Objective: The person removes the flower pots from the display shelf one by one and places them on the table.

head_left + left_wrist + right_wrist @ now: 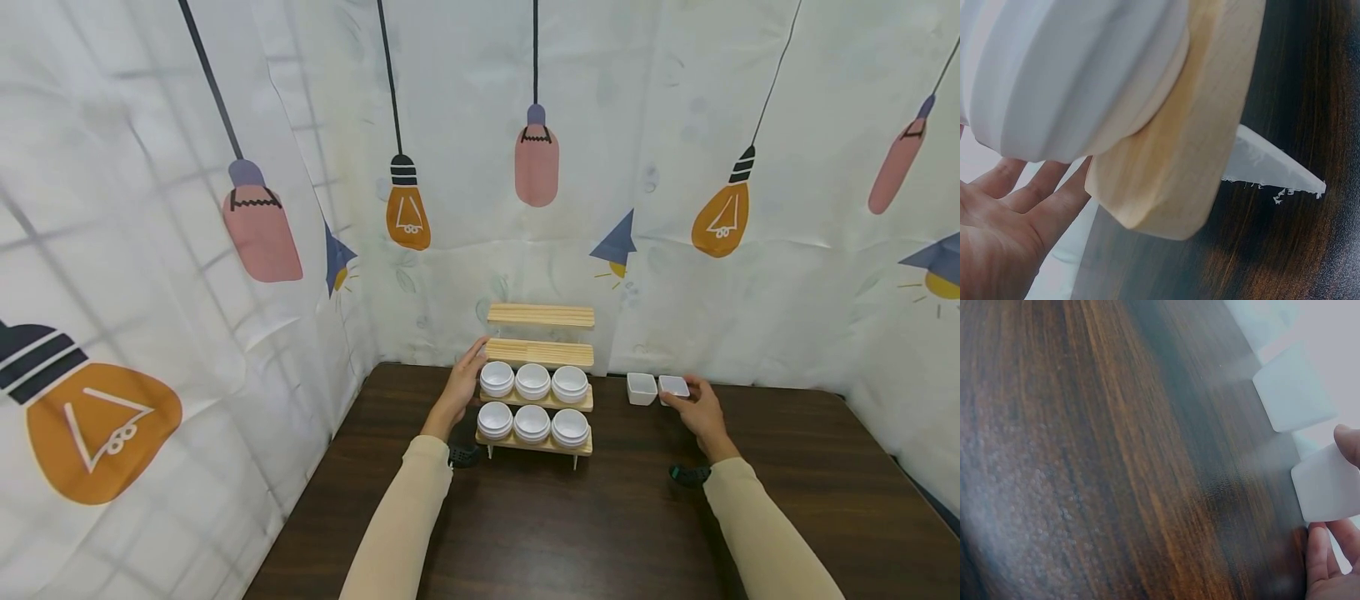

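Note:
A four-tier wooden rack (pixel 540 352) stands at the back of the dark table. Each of its two lower tiers carries three stacks of white round bowls (pixel 532 381); the upper two tiers are bare. My left hand (pixel 467 372) is open, fingers straight, against the rack's left end beside the bowls. In the left wrist view the palm (pixel 1004 219) lies next to a shelf end (pixel 1172 169) and a bowl stack (pixel 1066 69). My right hand (pixel 690 402) pinches a small white square dish (pixel 672 386) between thumb and fingers (pixel 1317 550). A second square dish (pixel 641 388) sits just left of it.
A white curtain printed with light bulbs (pixel 408 212) closes in the table at the back and on both sides. The table (pixel 570 525) runs dark and bare in front of the rack. A strip of torn white fabric (pixel 1272 169) lies on the wood behind the rack.

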{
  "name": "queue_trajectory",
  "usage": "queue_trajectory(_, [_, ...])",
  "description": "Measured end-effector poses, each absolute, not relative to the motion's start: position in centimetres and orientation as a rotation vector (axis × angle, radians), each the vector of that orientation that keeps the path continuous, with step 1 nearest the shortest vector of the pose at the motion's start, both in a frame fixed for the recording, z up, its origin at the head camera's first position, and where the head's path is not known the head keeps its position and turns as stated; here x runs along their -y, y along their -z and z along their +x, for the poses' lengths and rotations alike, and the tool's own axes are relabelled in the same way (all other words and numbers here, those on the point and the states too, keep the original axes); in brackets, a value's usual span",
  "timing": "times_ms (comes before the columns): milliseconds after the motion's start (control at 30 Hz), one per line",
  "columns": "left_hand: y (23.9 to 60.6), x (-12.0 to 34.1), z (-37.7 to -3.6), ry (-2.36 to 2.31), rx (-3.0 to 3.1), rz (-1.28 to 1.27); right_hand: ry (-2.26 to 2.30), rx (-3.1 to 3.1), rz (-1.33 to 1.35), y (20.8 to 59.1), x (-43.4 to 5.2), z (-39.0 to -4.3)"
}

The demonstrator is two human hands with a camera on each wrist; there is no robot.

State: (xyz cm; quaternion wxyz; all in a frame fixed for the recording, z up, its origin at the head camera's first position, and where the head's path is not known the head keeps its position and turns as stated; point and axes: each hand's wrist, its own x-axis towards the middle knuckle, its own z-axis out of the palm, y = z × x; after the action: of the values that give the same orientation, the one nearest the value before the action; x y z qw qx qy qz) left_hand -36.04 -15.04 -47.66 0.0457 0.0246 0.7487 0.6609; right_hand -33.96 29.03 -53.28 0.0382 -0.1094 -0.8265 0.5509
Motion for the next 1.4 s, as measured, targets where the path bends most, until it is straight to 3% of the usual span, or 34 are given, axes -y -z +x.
queue_trajectory(567, [47.4, 15.3, -36.0, -1.990, -2.269, 0.099, -1.676, 2.543, -0.322, 53.3, -28.9, -33.9])
queue_trajectory(800, [44.6, 15.3, -34.0, -1.970, -2.241, 0.118, -1.651, 2.546, -0.317, 53.5, -28.9, -34.0])
queue_trajectory(1400, [44.4, 15.2, -33.8, -1.979, -2.228, 0.124, -1.662, 2.502, -0.345, 53.8, -29.0, -34.0])
